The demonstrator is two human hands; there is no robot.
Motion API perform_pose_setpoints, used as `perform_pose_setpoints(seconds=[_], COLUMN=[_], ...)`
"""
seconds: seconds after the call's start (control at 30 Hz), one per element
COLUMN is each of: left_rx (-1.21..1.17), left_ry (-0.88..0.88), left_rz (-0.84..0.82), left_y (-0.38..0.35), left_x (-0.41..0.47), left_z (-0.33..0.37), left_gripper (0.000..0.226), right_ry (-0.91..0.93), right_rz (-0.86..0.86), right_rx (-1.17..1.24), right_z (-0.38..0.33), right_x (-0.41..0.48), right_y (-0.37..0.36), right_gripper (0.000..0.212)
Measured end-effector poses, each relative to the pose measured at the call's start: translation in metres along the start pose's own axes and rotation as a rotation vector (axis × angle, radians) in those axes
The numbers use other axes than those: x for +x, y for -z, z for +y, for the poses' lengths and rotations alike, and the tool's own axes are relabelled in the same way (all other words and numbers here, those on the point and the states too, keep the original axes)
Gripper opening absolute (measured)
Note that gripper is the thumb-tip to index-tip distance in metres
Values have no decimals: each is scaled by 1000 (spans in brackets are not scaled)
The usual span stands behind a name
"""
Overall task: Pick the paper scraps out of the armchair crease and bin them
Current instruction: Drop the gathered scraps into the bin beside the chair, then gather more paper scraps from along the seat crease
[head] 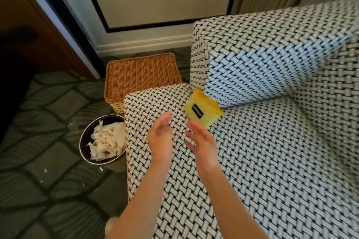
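The left hand and right hand, open and empty, hovered by the yellow scrap in the crease; picking it probably needed a pinch, then the bin.

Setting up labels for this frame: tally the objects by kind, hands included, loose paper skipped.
Armchair: 1
Yellow packet: 1
Wicker basket: 1
Round bin: 1
Hands: 2, left hand and right hand
Total: 6
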State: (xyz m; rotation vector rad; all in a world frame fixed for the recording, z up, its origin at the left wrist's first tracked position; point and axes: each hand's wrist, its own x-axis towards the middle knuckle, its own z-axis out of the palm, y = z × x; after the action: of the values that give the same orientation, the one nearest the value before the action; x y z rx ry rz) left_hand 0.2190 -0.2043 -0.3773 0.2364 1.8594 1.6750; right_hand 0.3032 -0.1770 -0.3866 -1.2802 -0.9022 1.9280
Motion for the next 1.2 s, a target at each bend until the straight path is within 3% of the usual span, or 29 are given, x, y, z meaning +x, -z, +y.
perform_pose_setpoints(seconds=[0.23,0.6,0.87,1.07,1.2], left_rx=[-46,242,255,376,517], left_ry=[-21,-263,-202,-184,-280], left_rz=[-66,-371,-449,-579,-703], left_y=[-42,-89,-136,-205,-243], left_x=[-76,-225,-316,-354,-367], left_z=[-11,-47,-49,-68,-96], left_gripper=[14,29,34,35,30], right_ry=[74,233,262,280,275], right_rz=[110,157,333,424,435], right_rx=[-8,57,18,-206,-400], right_z=[-24,-20,-58,-55,-52], right_x=[-30,-116,-174,-178,-174], right_y=[102,246,357,435,473], right_gripper=[40,34,31,35,39])
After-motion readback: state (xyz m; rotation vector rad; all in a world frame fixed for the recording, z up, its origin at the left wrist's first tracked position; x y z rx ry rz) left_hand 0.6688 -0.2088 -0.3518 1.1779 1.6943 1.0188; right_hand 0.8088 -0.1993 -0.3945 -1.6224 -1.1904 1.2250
